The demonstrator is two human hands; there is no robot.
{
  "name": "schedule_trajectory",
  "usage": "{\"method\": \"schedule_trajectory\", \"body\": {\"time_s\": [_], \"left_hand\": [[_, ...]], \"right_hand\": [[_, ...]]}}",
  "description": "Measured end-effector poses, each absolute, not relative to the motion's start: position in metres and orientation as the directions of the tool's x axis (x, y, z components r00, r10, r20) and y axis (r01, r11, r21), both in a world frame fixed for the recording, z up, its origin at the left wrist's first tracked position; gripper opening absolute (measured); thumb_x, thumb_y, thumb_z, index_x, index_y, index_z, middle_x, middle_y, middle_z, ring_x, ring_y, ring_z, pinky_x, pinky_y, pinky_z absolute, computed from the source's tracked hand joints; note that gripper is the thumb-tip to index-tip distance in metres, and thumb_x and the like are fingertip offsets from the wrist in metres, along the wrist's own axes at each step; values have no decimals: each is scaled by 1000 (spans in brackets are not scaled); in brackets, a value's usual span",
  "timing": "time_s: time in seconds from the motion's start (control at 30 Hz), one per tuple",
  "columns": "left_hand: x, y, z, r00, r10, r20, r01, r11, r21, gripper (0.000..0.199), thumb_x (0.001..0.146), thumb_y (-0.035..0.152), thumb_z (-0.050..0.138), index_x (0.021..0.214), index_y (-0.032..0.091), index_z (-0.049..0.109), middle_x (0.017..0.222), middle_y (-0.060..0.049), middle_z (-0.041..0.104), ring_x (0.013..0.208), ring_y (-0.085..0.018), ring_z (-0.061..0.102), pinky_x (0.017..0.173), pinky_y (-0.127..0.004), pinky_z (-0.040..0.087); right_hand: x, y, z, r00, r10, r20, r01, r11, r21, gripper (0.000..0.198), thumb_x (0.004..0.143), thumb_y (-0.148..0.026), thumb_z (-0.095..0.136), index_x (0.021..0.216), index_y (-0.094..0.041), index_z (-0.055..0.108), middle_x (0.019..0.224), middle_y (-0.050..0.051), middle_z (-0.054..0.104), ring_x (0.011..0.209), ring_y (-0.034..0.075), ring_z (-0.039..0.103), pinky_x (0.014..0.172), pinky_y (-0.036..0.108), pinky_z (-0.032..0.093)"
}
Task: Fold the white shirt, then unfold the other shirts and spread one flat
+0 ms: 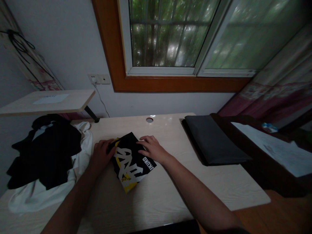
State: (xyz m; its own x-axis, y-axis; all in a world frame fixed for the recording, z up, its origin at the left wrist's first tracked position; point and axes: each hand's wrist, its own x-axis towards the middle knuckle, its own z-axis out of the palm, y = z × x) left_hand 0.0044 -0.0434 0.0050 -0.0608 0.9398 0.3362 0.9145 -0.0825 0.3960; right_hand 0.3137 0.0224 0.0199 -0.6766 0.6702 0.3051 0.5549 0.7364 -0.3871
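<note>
A folded black T-shirt with white lettering and yellow patches lies at an angle on the desk, one corner toward me. At its left edge is my left hand, its fingers and thumb closed on the cloth; the fingertips are dim against the dark fabric. My right hand rests at the upper right edge with fingers apart, the tips touching the cloth.
Left on the desk, a heap of black clothing lies over white cloth, partly under a raised shelf. A dark grey folded item lies on the right. Behind are a cable and a window.
</note>
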Motion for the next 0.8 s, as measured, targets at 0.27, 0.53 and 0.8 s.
{"method": "schedule_trajectory", "body": {"time_s": [0.27, 0.53, 0.8], "left_hand": [[6, -45, 11, -234, 935, 265, 850, 64, 524, 50, 90, 50, 52, 129, 19, 55, 109, -11, 68, 98, -28, 67, 88, -42, 53], [9, -52, 19, -259, 947, 190, 770, 83, 632, 50, 89, 51, 55, 132, 24, 53, 90, -4, 72, 83, -24, 72, 76, -37, 56], [9, -56, 17, -97, 991, 94, 483, -35, 875, 66, 86, 48, 62, 144, 22, 45, 119, -12, 70, 102, -28, 71, 87, -44, 59]], "right_hand": [[314, 26, 14, -647, 687, 331, 565, 724, -397, 44, 93, -41, 65, 135, -30, 60, 132, 9, 57, 116, 28, 47, 98, 45, 43], [315, 28, 14, -632, 701, 331, 587, 711, -387, 40, 94, -34, 64, 134, -27, 60, 122, 10, 59, 111, 26, 48, 94, 41, 42], [313, 30, 13, -669, 688, 281, 567, 717, -405, 39, 97, -32, 59, 135, -24, 58, 111, 9, 63, 105, 23, 54, 91, 38, 43]]}}
